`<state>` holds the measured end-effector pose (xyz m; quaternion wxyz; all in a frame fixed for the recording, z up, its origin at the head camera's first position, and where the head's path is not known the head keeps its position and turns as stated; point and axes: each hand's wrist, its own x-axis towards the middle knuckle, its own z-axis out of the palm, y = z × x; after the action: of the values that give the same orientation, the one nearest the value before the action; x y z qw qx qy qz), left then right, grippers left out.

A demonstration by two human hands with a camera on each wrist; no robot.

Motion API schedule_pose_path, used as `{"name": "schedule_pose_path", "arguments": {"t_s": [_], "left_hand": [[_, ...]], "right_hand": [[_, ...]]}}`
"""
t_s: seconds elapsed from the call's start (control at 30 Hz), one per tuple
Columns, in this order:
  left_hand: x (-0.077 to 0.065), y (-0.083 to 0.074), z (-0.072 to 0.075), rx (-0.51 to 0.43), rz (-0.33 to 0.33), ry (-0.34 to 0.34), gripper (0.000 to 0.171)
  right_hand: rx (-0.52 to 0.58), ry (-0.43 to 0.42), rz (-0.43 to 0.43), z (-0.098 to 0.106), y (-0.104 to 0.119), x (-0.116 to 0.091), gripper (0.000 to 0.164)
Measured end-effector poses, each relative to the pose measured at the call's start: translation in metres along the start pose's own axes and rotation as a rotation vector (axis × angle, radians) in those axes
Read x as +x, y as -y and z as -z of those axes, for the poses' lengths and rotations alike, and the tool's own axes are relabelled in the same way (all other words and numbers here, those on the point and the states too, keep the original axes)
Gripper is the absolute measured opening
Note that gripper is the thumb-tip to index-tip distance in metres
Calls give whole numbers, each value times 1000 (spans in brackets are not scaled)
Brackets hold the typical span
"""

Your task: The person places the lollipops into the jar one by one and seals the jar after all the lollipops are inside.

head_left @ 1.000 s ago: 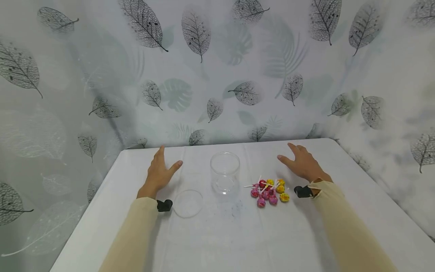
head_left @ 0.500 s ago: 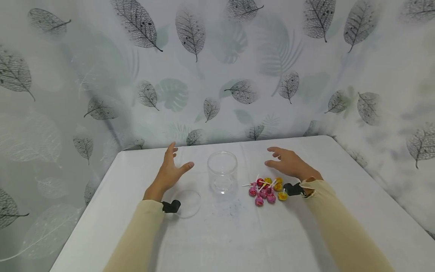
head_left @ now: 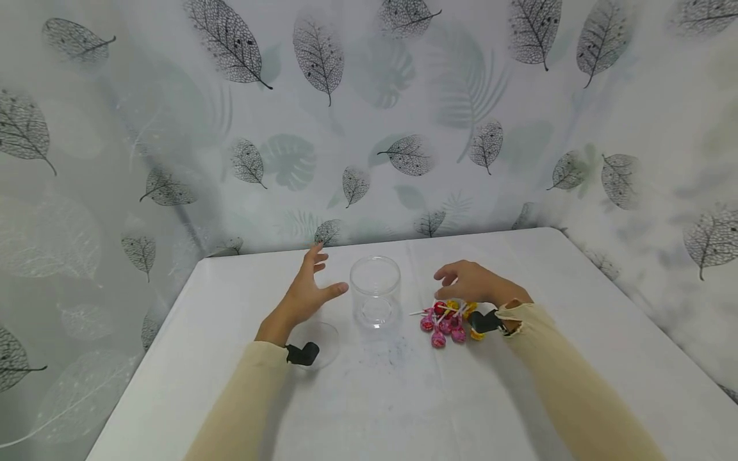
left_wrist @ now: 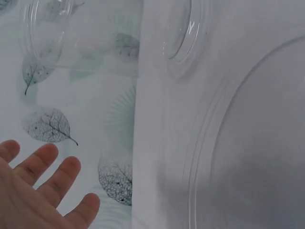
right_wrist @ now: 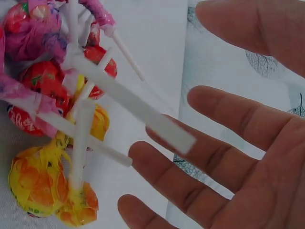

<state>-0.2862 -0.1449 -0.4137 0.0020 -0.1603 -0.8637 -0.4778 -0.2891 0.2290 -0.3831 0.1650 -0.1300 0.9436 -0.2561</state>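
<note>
A clear, open-topped jar (head_left: 375, 294) stands upright near the middle of the table. My left hand (head_left: 305, 291) hovers just left of it, thumb toward the jar, fingers spread and holding nothing. Beneath the left wrist lies a clear round lid (head_left: 330, 349), partly hidden by the wrist camera; its edge (left_wrist: 193, 191) shows large in the left wrist view. Right of the jar lies a pile of wrapped lollipops (head_left: 444, 325) in pink, red and yellow. Just above and behind the pile is my right hand (head_left: 473, 282), fingers loosely bent; the right wrist view shows white sticks (right_wrist: 138, 105) near its fingers, nothing gripped.
A white cloth covers the table (head_left: 380, 403). Behind it hangs a leaf-printed curtain (head_left: 369, 128), which continues along both sides. A black wrist camera (head_left: 486, 321) on the right wrist overlaps the pile's right side.
My left hand has moved right, closer to the jar and over the lid. My right hand has come left and down toward the lollipops, its fingers bending. Jar, lid and lollipops stay put.
</note>
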Motion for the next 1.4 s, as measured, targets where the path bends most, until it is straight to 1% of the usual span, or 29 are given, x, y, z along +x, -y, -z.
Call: {"name": "schedule_pose_path", "arguments": {"t_s": [0.1,0.23,0.4,0.6,0.87,1.1,1.4], "left_hand": [[1,-5,-7,12,-2,37,110],[3,-12,-16,-2,-18,72,110],[5,-17,-24,-7,-37,89,111],[8,-18,-35,16,-28,89,113],[8,-21,-46,21,-7,85,109],[8,-18,-50,2,-19,80,106],[10,-18,-54,-12,-9,73,107]], "right_hand": [[-6,24,5,3,4,-4,54],[-17,35,24,10,6,-7,53],[-19,43,29,12,9,-6,54],[-4,66,-6,3,10,-1,54],[-7,76,-7,-9,9,1,44],[-20,72,23,-16,10,9,39],[30,67,3,-19,14,11,33]]}}
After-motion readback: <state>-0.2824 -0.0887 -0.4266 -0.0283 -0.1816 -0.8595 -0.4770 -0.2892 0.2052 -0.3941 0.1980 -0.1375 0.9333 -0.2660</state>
